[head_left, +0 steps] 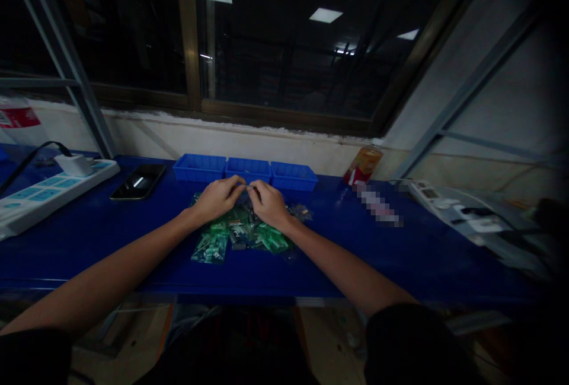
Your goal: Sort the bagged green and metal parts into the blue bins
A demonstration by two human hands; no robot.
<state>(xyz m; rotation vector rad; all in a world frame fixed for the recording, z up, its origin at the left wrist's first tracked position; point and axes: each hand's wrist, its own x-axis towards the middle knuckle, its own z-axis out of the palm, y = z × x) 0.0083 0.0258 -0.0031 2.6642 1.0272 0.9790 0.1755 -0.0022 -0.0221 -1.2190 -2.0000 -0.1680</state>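
Small piece at the fingertips, above a heap of bagged parts

Item: one small piece [248, 187], raised between the two hands, over the far side of the heap and in front of the middle blue bin [249, 166]. Long axis: too small and dim to read; which way it points cannot be told.

Left hand [217, 200]: reaches in from the left, fingers bent, thumb and forefinger pinching the piece. Right hand [268, 202]: comes from the opposite side, knuckles up, thumb and forefinger likewise closed on it. The fingertips of the two hands nearly meet.

Heap: clear bags lying flat on the blue table [347, 254], overlapping beneath the hands. Near left bag [210, 247]: green and pale contents; long axis runs away from the table's front edge, its far end leaning right. Right green bag [273, 238]: contents slant from far left to near right. Middle bag [239, 235]: pale and dark parts, outline partly covered.

Surroundings: left blue bin [200, 166] and right blue bin [293, 175] flank the middle one, in a row along the wall. Phone [138, 182], dark face up, lies left of the bins, its far end angled right.
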